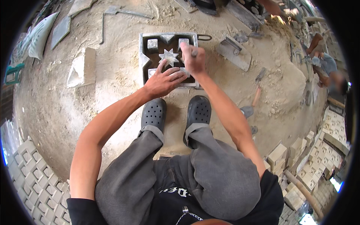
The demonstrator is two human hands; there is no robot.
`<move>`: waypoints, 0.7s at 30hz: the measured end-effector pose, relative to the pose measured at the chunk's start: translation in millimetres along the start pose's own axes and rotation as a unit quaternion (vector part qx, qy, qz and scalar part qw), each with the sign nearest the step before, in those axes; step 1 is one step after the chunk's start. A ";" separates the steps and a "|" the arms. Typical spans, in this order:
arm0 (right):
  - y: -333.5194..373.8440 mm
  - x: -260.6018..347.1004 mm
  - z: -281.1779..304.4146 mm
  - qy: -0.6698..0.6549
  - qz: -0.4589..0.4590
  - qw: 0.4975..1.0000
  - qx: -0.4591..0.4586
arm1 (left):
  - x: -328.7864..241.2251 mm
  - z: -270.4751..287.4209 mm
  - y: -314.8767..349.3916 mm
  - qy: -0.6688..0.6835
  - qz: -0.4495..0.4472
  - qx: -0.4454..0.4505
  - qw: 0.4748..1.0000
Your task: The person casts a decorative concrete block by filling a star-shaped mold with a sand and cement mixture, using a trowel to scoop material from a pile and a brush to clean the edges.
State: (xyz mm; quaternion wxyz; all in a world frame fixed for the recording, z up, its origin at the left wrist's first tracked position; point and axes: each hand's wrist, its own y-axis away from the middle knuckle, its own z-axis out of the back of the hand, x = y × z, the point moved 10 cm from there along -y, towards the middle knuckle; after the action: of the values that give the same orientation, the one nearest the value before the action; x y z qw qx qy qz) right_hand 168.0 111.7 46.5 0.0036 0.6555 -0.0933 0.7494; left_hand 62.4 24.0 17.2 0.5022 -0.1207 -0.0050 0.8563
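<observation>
A square grey metal mould (pixel 141 56) lies on the sandy ground just beyond my shoes. Inside it are a pale eight-pointed star core (pixel 168 57) at the middle and square corner blocks (pixel 152 45). My left hand (pixel 164 81) rests over the mould's near side with its fingers spread, one fingertip at the star's lower edge. Over the right side of the mould, my right hand (pixel 195 63) is closed around a small tool with a rounded grey end; the rest of that tool is hidden by the fist.
A pale cast block (pixel 90 67) stands on the left. To the right lie a flat metal plate with a grip (pixel 235 53), a wooden-handled trowel (pixel 257 96) and heaped sand (pixel 283 82). Stacked blocks fill both lower corners (pixel 37 183). Another person (pixel 330 65) is at far right.
</observation>
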 end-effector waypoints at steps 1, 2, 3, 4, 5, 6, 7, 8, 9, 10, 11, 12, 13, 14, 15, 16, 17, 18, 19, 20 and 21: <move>-5.7 15.0 -1.9 -0.027 -0.001 1.000 -0.014 | 1.7 1.8 1.7 0.004 0.007 0.003 1.000; -9.1 27.5 -2.9 -0.053 -0.001 0.998 -0.028 | 3.3 3.2 3.9 0.008 0.013 0.006 1.000; -6.0 41.2 2.7 -0.069 0.020 0.996 -0.050 | 1.5 6.3 4.9 0.005 0.008 -0.010 1.000; -5.2 40.6 1.9 -0.078 0.026 0.995 -0.056 | 2.5 6.0 6.0 0.007 0.012 -0.008 1.000; -2.8 35.8 -0.9 -0.087 0.031 0.994 -0.061 | 4.1 6.0 7.6 0.009 0.015 -0.007 1.000; -0.6 29.3 -0.2 -0.092 0.039 0.993 -0.068 | 4.4 7.1 5.0 0.011 0.016 -0.008 1.000; -3.8 6.4 -6.9 -0.040 -0.006 0.998 -0.046 | 0.5 6.4 1.6 0.010 0.004 -0.010 1.000; -6.9 -12.6 -1.1 -0.021 -0.035 0.999 -0.027 | -4.5 6.1 -0.2 0.009 -0.007 -0.012 1.000; -18.2 -11.4 2.2 -0.031 -0.033 0.999 -0.030 | 0.0 3.3 -4.2 -0.003 -0.008 -0.016 1.000; -17.6 -0.6 -4.1 -0.045 -0.045 0.997 -0.032 | 0.0 4.6 1.3 0.000 -0.005 -0.028 1.000; -24.1 12.2 -6.6 -0.078 -0.058 0.995 0.007 | 0.7 1.4 6.2 0.006 -0.002 -0.018 1.000; -28.6 31.2 1.8 -0.082 -0.022 0.996 -0.005 | 3.1 3.5 0.5 0.008 -0.001 -0.016 1.000; -36.9 53.8 6.2 -0.136 0.010 0.991 0.011 | 5.3 5.8 -3.5 0.007 0.000 -0.020 1.000; -39.0 74.2 6.6 -0.192 0.032 0.980 0.026 | 3.4 6.5 1.3 0.010 0.005 -0.016 1.000; -44.8 90.9 5.6 -0.227 0.034 0.972 0.042 | 3.9 7.7 4.1 0.010 0.008 -0.015 1.000; -51.7 107.6 8.0 -0.257 0.037 0.964 0.053 | 4.5 7.7 3.9 0.008 0.007 -0.016 1.000; -55.0 115.7 7.4 -0.288 0.041 0.955 0.064 | 5.2 7.7 4.4 0.006 0.007 -0.017 1.000; -55.5 116.3 5.3 -0.281 0.053 0.955 0.077 | 4.4 7.8 4.2 0.005 0.004 -0.018 1.000; -58.2 112.9 1.1 -0.274 0.065 0.955 0.091 | 4.2 8.3 4.9 0.009 0.005 -0.018 1.000; -61.3 106.8 -4.0 -0.268 0.077 0.955 0.105 | 3.8 8.9 6.3 0.012 0.006 -0.018 1.000; -60.5 99.9 -10.8 -0.258 0.132 0.945 0.149 | 3.5 9.6 5.2 0.016 0.006 -0.020 1.000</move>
State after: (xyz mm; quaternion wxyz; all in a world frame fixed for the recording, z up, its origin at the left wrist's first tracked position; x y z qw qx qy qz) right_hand 151.0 161.0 151.6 -0.2174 0.8014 -0.0635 0.5536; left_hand 54.3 25.5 25.1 0.4944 -0.1443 -0.0139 0.8571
